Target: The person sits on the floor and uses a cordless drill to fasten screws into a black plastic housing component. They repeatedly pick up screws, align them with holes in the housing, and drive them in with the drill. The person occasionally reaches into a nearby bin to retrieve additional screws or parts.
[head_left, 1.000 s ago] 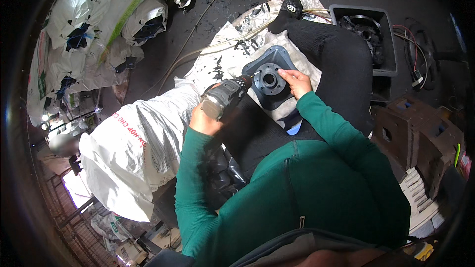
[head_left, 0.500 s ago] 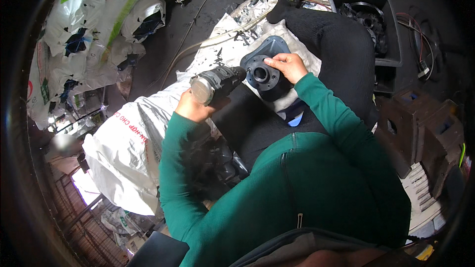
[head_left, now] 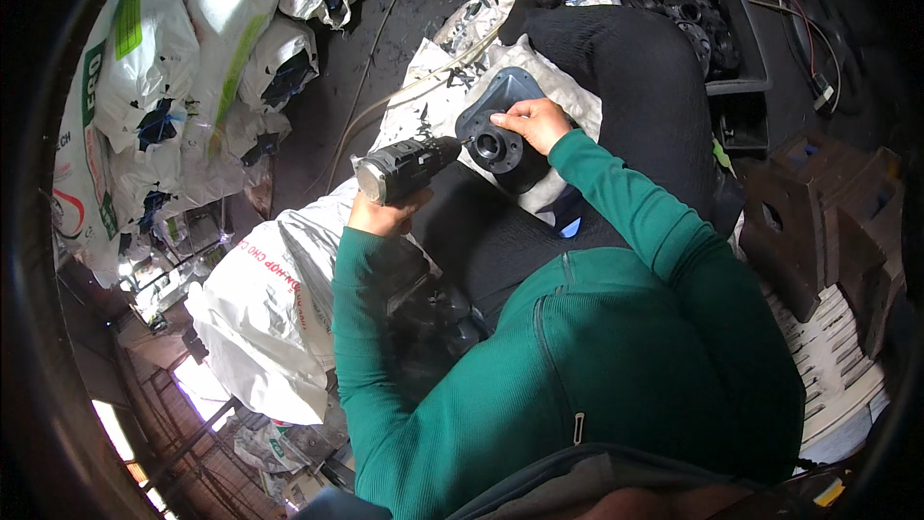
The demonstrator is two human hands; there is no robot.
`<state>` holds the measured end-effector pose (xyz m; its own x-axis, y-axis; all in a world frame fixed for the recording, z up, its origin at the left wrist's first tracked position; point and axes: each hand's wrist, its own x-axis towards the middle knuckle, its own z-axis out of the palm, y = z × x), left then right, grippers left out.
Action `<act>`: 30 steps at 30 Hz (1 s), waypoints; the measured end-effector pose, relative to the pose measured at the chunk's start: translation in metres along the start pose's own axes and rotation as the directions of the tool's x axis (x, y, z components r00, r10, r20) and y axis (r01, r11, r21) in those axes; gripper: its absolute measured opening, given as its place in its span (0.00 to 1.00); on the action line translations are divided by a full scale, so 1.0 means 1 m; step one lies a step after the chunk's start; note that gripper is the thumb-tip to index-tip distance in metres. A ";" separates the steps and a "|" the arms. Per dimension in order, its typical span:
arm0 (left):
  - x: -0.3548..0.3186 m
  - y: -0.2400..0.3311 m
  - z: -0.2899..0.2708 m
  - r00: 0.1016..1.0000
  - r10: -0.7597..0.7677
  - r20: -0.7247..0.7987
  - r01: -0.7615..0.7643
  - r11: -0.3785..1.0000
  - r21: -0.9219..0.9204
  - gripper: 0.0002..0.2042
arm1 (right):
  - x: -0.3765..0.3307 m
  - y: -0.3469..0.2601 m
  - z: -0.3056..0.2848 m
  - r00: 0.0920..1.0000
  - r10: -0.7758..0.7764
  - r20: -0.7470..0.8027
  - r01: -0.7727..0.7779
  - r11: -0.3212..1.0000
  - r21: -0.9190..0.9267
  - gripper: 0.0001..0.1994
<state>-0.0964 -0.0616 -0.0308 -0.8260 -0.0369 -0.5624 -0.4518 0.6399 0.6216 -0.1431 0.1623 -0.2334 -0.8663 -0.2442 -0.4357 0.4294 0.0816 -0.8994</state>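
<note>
My left hand [head_left: 383,216] is wrapped round the grip of a grey-black cordless drill [head_left: 402,168]. The drill's nose points right and meets the left edge of a round black flange [head_left: 520,173], which has a large centre hole and small holes round its face. My right hand [head_left: 541,125] pinches the flange's upper right rim between thumb and fingers. Behind the flange, a dark grey-blue plate with rounded corners [head_left: 508,89] sticks out on the far side; whether the two are one piece I cannot tell. They rest on a pale cloth [head_left: 577,104] over my leg.
Several white sacks [head_left: 159,34] of dark scraps stand at the far left. A white plastic sack [head_left: 260,327] lies near my left arm. At the far right, a black bin [head_left: 756,48] holds black parts. Brown block-shaped pieces [head_left: 808,212] stand at the right.
The view has shifted, so most things appear a little farther left or higher. The drill is tilted differently, its nose still at the flange edge. Both hands keep their holds.
</note>
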 end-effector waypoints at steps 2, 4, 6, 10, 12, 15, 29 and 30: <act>0.004 -0.006 0.001 0.998 0.060 0.027 -0.062 0.993 0.104 0.17 | -0.004 0.001 -0.001 0.999 -0.017 -0.052 0.014 0.998 -0.063 0.20; 0.009 -0.011 0.002 0.979 0.197 0.044 -0.202 0.933 0.297 0.18 | -0.006 0.001 -0.003 0.991 -0.082 -0.107 0.067 0.989 -0.133 0.20; 0.014 -0.015 0.001 0.914 0.394 0.093 -0.376 0.741 0.556 0.20 | -0.006 0.000 -0.004 0.985 -0.114 -0.127 0.087 0.975 -0.203 0.20; 0.022 -0.016 -0.002 0.995 -0.100 0.008 0.093 0.950 0.298 0.22 | -0.004 -0.002 -0.006 0.980 -0.146 -0.134 0.100 0.949 -0.299 0.20; 0.024 -0.014 -0.002 0.992 0.114 0.047 -0.123 0.880 0.459 0.22 | -0.002 -0.002 -0.007 0.985 -0.107 -0.134 0.060 0.947 -0.316 0.20; 0.026 -0.009 0.001 0.977 0.198 0.084 -0.212 0.816 0.538 0.22 | 0.004 -0.002 -0.009 0.985 -0.136 -0.109 0.095 0.942 -0.322 0.21; 0.010 -0.005 0.011 0.994 0.087 -0.066 -0.056 0.925 0.375 0.22 | 0.008 -0.001 -0.010 0.988 -0.141 -0.060 0.110 0.928 -0.356 0.22; 0.006 -0.002 0.011 0.983 0.175 -0.048 -0.152 0.941 0.301 0.21 | 0.009 0.001 -0.010 0.988 -0.140 -0.060 0.107 0.917 -0.384 0.22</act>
<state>-0.0972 -0.0545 -0.0412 -0.9075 0.0383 -0.4183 -0.1983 0.8388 0.5070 -0.1533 0.1699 -0.2383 -0.9317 -0.1951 -0.3063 0.2028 0.4200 -0.8846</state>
